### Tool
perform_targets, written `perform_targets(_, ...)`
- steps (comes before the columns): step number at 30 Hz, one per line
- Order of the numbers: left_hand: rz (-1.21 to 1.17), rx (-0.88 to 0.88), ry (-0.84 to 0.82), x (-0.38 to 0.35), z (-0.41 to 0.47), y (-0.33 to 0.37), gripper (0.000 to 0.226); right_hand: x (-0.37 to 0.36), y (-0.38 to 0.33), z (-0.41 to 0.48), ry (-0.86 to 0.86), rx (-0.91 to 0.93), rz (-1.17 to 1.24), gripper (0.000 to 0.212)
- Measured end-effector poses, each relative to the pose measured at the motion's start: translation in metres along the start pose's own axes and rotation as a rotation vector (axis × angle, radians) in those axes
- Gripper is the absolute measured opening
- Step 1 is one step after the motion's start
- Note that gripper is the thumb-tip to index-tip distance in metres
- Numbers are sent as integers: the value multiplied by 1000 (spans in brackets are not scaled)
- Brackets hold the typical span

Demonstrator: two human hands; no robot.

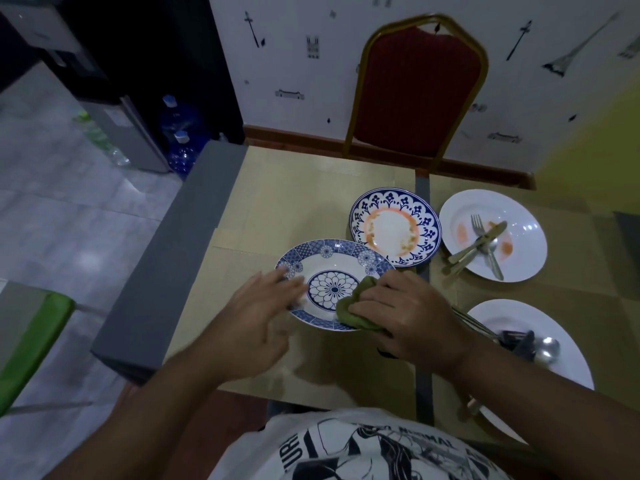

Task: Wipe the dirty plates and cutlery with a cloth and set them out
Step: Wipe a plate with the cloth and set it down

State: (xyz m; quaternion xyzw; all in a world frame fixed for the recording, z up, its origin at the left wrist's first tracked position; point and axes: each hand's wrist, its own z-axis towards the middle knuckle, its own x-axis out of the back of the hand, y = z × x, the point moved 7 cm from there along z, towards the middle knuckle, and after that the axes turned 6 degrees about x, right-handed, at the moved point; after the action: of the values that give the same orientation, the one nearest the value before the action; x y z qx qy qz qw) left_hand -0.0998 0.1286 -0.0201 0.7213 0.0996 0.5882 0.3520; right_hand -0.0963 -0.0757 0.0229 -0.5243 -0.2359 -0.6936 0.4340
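Observation:
A blue-and-white plate with a flower centre [332,263] lies on the table in front of me. My right hand [412,313] presses a green cloth [358,311] onto its right side. My left hand [258,318] rests at the plate's left rim with fingers spread, slightly blurred. Behind it sits a blue-rimmed plate [394,226] smeared with orange sauce. At the right a white plate [493,233] with orange stains holds a fork and knife [479,242]. Another white plate [540,341] near my right forearm carries a spoon [547,349] and other cutlery.
The table [287,202] wears beige placemats and has a grey edge at the left. A red chair with a gold frame [415,88] stands at the far side. Blue water bottles [180,133] and a dispenser stand on the tiled floor at the left.

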Motion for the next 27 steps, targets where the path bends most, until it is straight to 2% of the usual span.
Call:
perform_targets(2,158,-146,55,-8,2,8,51,2,0,0,-3,5,4,20)
perform_targets(5,159,-247,154,-2,6,13,30,4,2,2,-28,-7,35,21)
perform_targets(7,151,-250,179,1,6,14,28,10,13,4,-49,-50,80,27)
perform_targets(10,-66,-86,124,-1,7,11,23,31,37,6,-1,-202,122,40)
perform_targets(13,-545,205,35,-14,7,3,17,58,56,2,171,-427,165,42)
perform_targets(15,-844,369,31,-21,3,2,26,65,54,-1,232,-506,134,42)
perform_targets(19,-1164,608,46,-40,-3,6,37,46,12,1,173,-389,105,48)
perform_targets(22,-1318,703,4,-53,-6,11,43,20,-30,15,98,-197,79,33)
perform_targets(23,-1347,713,-9,-56,-7,11,45,13,-35,21,80,-185,91,31)
perform_targets(25,-1417,716,-22,-57,-11,7,46,7,-23,33,66,-273,153,31)
perform_targets(27,-1495,723,-9,-56,-15,2,47,6,5,37,77,-458,198,32)
